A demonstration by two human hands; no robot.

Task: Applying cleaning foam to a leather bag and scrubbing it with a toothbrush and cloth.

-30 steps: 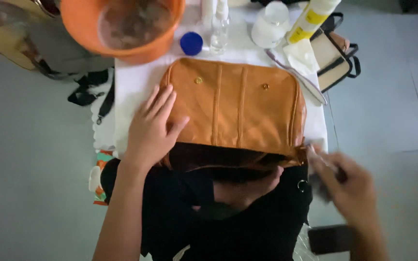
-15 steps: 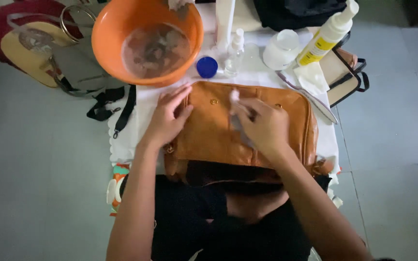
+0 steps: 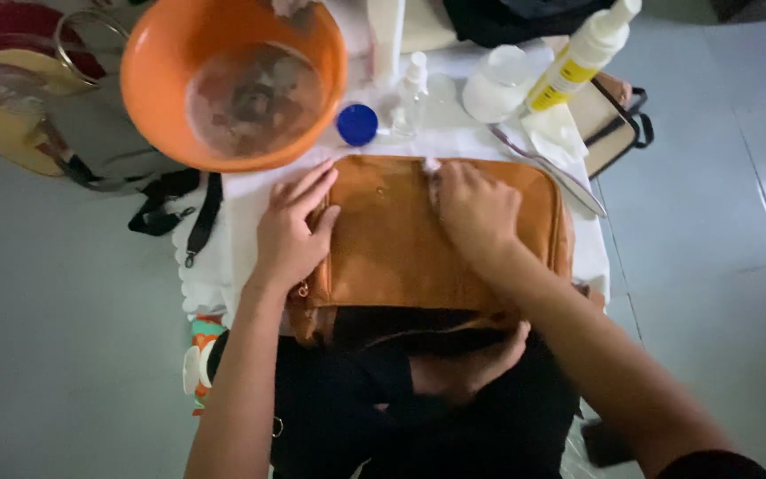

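A person's left hand (image 3: 290,235) lies flat, fingers spread and gripping nothing, on the left end of a tan leather bag (image 3: 401,244) on a white-covered table (image 3: 237,213), while the right hand (image 3: 476,213) presses curled fingers on its top edge, pinching something small and pale I cannot identify. Just beyond the left fingers an orange basin (image 3: 232,80) holds cloudy water; a hard push could shove the bag into it and slop water. Past the right fingers stand a blue cap (image 3: 357,124), a small clear bottle (image 3: 411,93) and a white-and-yellow bottle (image 3: 582,58), contents unseen.
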